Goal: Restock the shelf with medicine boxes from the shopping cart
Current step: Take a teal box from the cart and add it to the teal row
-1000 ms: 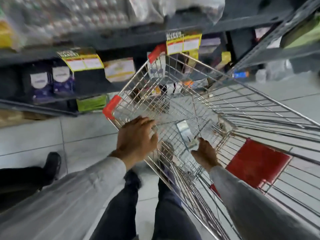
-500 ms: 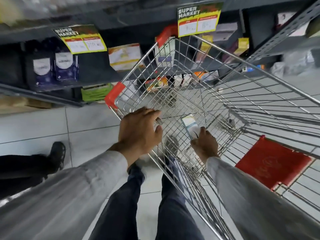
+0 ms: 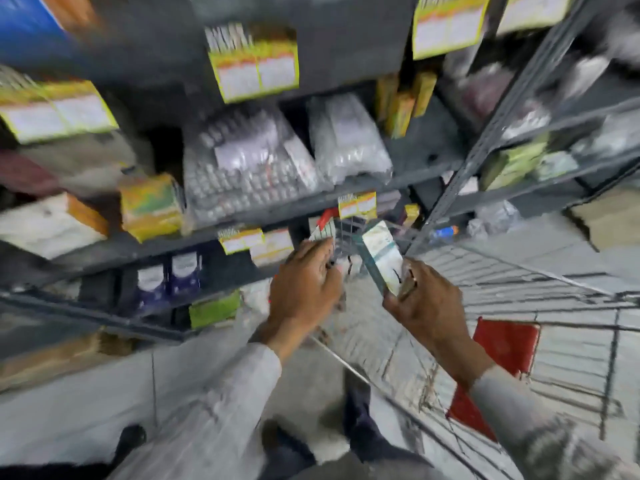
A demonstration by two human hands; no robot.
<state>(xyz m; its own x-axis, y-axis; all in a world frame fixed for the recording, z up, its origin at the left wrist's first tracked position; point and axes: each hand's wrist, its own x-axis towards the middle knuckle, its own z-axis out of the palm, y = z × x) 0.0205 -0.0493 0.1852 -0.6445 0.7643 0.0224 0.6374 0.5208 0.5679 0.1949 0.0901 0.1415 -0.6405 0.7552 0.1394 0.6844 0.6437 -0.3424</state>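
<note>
My right hand (image 3: 429,306) is raised over the wire shopping cart (image 3: 540,292) and holds a white and teal medicine box (image 3: 381,258), tilted, at the height of the lower shelf. My left hand (image 3: 304,289) lies with curled fingers over the cart's near left rim; blur hides the exact grip. The grey metal shelf (image 3: 277,211) stands right behind both hands, with yellow price tags (image 3: 356,205) on its edges.
Bags of blister packs (image 3: 249,161) and a yellow-green box (image 3: 152,206) fill the middle shelf. Purple boxes (image 3: 169,275) and a green box (image 3: 214,310) sit lower down. The cart's red flap (image 3: 502,348) hangs at right. Another person's shoe (image 3: 131,438) is on the floor at left.
My right hand has lifted the white and teal box out of the cart towards the shelf. My view has tilted up, showing more shelves. The left hand stays at the cart's rim.
</note>
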